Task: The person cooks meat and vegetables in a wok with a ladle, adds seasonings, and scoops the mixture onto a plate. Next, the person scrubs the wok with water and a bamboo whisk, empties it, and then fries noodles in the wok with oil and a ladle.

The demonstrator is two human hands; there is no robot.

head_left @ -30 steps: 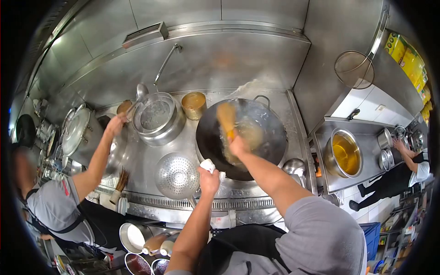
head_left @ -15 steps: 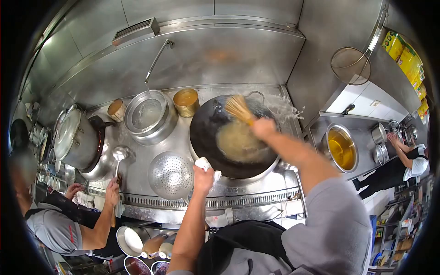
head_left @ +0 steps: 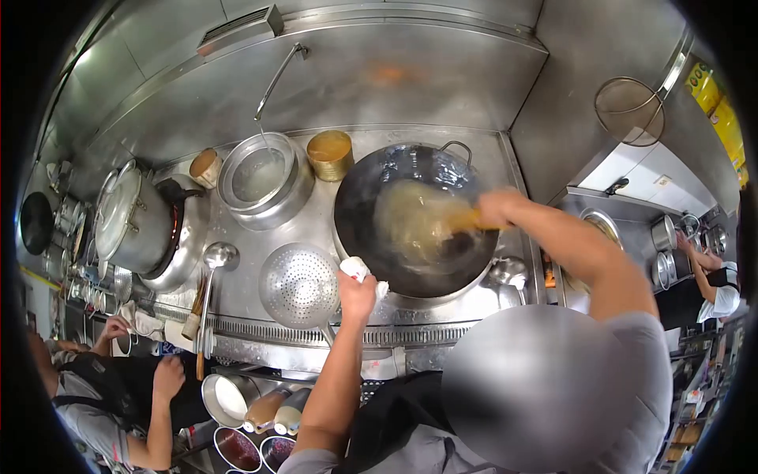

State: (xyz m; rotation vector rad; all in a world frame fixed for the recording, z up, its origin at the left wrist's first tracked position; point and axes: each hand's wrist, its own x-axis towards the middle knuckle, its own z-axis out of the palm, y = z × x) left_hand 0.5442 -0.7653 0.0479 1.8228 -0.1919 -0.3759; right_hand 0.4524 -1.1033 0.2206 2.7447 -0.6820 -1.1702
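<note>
A large dark wok [head_left: 359,229] sits on the steel range, with cloudy yellowish liquid in its middle. My right hand [head_left: 499,208] is closed around the handle of a bamboo brush [head_left: 466,220], whose bristles blur into the liquid. At the wok's near left edge my left hand [head_left: 357,295] grips a white cloth [head_left: 355,268]. Just left of that hand lies a perforated strainer [head_left: 300,286]. A ladle [head_left: 509,272] rests beside the wok's lower right rim.
Left of the wok stand a tin can [head_left: 330,156], a steel pot [head_left: 272,201] and a large lidded pot [head_left: 130,225]. A second ladle [head_left: 219,255] lies left of the strainer. Co-workers stand at the far left and far right.
My right hand and the brush have moved from the wok's upper part down and right. At left, a co-worker has let go of a ladle. My left hand keeps its place at the rim.
</note>
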